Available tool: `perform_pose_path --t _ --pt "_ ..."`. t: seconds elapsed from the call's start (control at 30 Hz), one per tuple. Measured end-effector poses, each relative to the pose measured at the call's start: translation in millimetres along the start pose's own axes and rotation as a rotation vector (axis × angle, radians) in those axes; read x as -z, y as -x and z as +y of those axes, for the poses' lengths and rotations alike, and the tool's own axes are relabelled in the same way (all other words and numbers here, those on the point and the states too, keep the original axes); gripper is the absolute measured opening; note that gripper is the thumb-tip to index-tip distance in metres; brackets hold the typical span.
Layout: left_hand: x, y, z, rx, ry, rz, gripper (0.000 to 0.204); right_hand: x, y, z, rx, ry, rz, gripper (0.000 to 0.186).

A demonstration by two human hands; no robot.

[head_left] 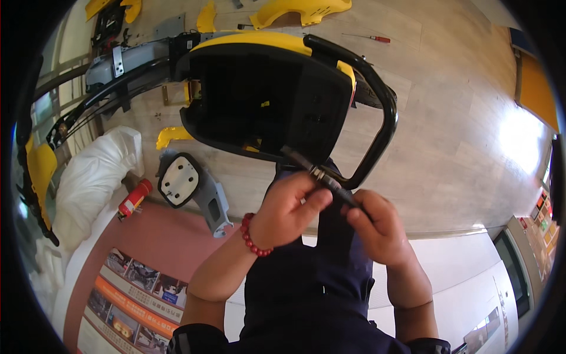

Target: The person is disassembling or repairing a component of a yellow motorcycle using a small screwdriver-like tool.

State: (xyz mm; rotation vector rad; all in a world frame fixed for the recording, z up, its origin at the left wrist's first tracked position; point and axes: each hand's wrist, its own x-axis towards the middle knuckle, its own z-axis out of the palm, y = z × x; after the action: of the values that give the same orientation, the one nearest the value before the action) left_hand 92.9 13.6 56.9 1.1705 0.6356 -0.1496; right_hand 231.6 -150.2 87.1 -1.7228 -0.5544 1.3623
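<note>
Both my hands are closed on a dark rod-shaped tool [331, 183] with a metal collar, held slanting in front of my body. My left hand [290, 209], wearing a red bead bracelet [247, 235], pinches it near the collar. At its lower end, my right hand [378, 227] wraps round the dark handle. The tool's exact kind I cannot make out. Its upper tip overlaps the near edge of a black open storage tub [236, 100] on a partly stripped scooter with yellow trim [253, 40]. A black tubular grab bar [389, 112] curves round the tub's right end.
On the floor lie yellow body panels [303, 9] and a screwdriver with a red handle [382, 39]. At left are a red fire extinguisher [135, 199], a grey scooter panel [212, 200] and a white plastic-wrapped bundle [100, 177].
</note>
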Motion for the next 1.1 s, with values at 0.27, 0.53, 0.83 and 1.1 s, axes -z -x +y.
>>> perform_pose_path --t 0.27,0.53,0.83,1.1 --pt "28.7 -58.5 -42.0 -0.465 -0.972 0.564 0.043 -6.1 9.6 32.7 -0.005 -0.574 0.269 0.013" --pt "122.9 -38.3 -59.2 -0.413 -1.343 0.924 0.048 -33.1 -41.8 36.6 0.041 -0.639 0.361 0.008" --pt "228.5 -31.5 -83.7 0.139 -0.932 0.951 0.059 -72.0 -121.8 31.5 0.108 0.357 0.963 0.026" --pt "221.3 -26.7 -77.1 0.178 -0.691 0.926 0.040 -75.2 -145.8 43.1 -0.038 0.480 1.065 0.016"
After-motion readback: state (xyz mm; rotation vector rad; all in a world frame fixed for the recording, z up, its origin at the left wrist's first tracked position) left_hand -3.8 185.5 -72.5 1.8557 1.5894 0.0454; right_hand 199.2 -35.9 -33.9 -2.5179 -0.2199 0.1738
